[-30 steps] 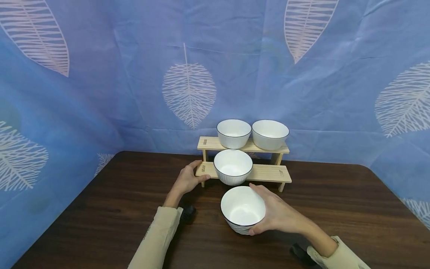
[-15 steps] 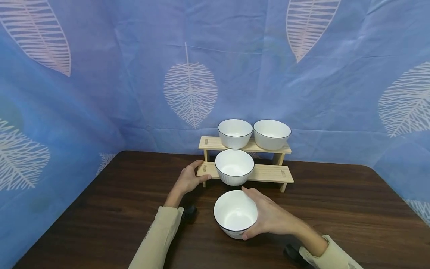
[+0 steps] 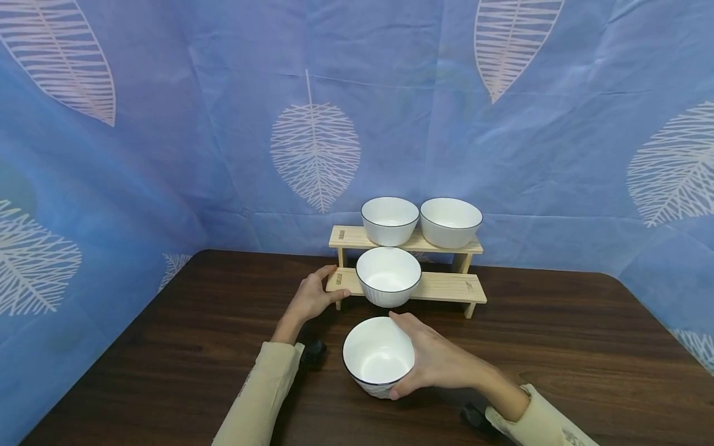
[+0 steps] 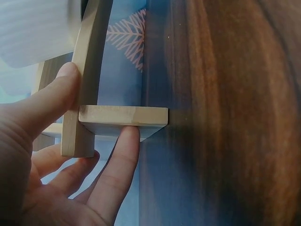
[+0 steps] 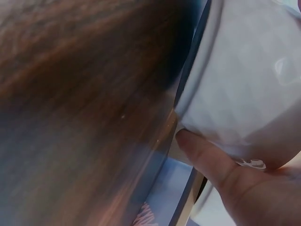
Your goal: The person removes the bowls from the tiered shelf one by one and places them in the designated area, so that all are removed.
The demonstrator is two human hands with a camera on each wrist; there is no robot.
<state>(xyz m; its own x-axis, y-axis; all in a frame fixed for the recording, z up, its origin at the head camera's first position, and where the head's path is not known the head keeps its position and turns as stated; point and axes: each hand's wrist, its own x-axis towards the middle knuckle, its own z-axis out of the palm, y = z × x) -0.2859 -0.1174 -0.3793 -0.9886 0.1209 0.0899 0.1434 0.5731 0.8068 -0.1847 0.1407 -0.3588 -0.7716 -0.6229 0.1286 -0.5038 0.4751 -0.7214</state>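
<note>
In the head view my right hand (image 3: 437, 356) holds a white bowl (image 3: 378, 352) with a dark rim from its right side, in front of a two-step wooden shelf (image 3: 446, 286). Diamond relief covers the bowl's outer wall (image 5: 249, 80) in the right wrist view, where my thumb (image 5: 207, 157) lies along it near the base. My left hand (image 3: 309, 300) grips the left end of the lower step. The left wrist view has the thumb (image 4: 54, 96) on top of the board (image 4: 84, 66), fingers beneath, and one fingertip against the leg (image 4: 124, 115).
Another white bowl (image 3: 388, 279) with ribbed sides stands left of centre on the lower step. Two more white bowls, one on the left (image 3: 389, 222) and one on the right (image 3: 450, 223), sit on the upper step. A blue leaf-patterned cloth (image 3: 223, 124) hangs behind the dark wooden table (image 3: 167, 347).
My right hand has moved the held bowl left and slightly toward me, in front of the lower step. My left hand keeps its grip on the shelf end.
</note>
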